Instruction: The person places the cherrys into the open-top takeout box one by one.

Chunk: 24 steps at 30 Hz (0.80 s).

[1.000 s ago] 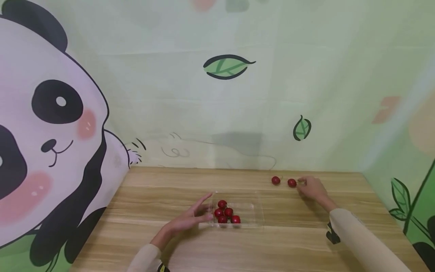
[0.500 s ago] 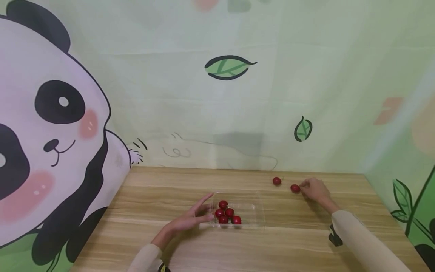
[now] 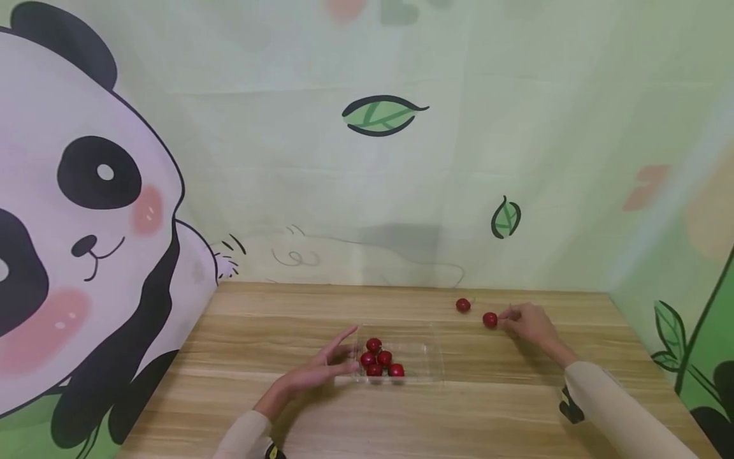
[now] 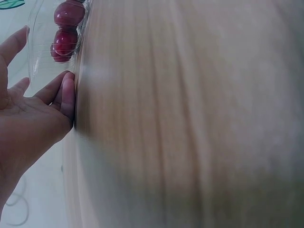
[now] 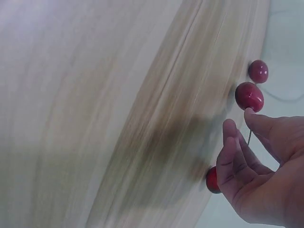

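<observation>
A clear plastic box (image 3: 421, 380) holds several red cherries (image 3: 385, 358) at its left end. My left hand (image 3: 312, 375) stands at that end with spread fingers, touching the box wall; the left wrist view shows the hand (image 4: 33, 118) low beside it. At the right, my right hand (image 3: 530, 324) pinches a cherry (image 3: 490, 320) at its stem side. In the right wrist view, the thumb tip meets this cherry (image 5: 249, 96) and its stem runs down past the fingers. Another cherry (image 5: 213, 179) is partly hidden behind the curled fingers.
A loose cherry (image 3: 462, 305) lies near the table's back edge, left of my right hand. The wood-grain table (image 3: 321, 417) ends at a printed cloth backdrop (image 3: 275, 159) with a panda (image 3: 109, 255).
The pinched cherry has come toward me, away from the back edge, together with my right hand. My left hand and the box have stayed in place.
</observation>
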Each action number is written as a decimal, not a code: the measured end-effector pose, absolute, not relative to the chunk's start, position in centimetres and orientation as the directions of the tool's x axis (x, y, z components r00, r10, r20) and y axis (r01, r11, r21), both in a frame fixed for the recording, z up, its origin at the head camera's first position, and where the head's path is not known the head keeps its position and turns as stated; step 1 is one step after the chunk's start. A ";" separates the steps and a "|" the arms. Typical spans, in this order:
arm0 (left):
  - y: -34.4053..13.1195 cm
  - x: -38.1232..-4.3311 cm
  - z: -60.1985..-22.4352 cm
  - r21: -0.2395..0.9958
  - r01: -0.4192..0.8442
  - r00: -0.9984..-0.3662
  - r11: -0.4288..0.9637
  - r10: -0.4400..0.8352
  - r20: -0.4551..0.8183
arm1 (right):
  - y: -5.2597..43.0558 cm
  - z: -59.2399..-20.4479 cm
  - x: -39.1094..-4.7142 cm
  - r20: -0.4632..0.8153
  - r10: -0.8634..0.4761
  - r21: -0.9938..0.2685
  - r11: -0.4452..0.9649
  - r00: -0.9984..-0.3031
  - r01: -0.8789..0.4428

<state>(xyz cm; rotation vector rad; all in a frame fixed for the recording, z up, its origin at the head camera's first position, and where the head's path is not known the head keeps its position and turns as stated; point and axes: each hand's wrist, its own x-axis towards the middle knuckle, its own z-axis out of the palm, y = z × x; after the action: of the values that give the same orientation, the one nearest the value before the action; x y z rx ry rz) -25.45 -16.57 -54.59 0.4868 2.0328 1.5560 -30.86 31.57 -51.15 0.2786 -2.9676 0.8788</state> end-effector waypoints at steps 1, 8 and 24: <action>-16.6 -25.4 -54.6 0.962 -0.032 -0.794 0.271 0.577 -0.189 | 31.5 -51.2 -30.7 0.095 -0.163 -0.542 0.819 -0.982 -0.189; -16.5 -25.4 -54.4 0.960 -0.026 -0.795 0.278 0.576 -0.189 | 30.9 -50.8 -30.0 0.154 -0.181 -0.568 0.788 -0.971 -0.237; -16.5 -25.5 -54.5 0.962 -0.022 -0.793 0.271 0.582 -0.182 | 27.6 -47.2 -28.1 0.140 -0.265 -0.691 0.664 -0.954 -0.286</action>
<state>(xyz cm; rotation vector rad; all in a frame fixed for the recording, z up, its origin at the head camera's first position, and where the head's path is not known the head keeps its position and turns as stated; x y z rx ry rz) -25.47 -16.45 -54.46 0.5025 2.0354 1.5535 -28.11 27.56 -47.22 0.4701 -2.8405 1.1872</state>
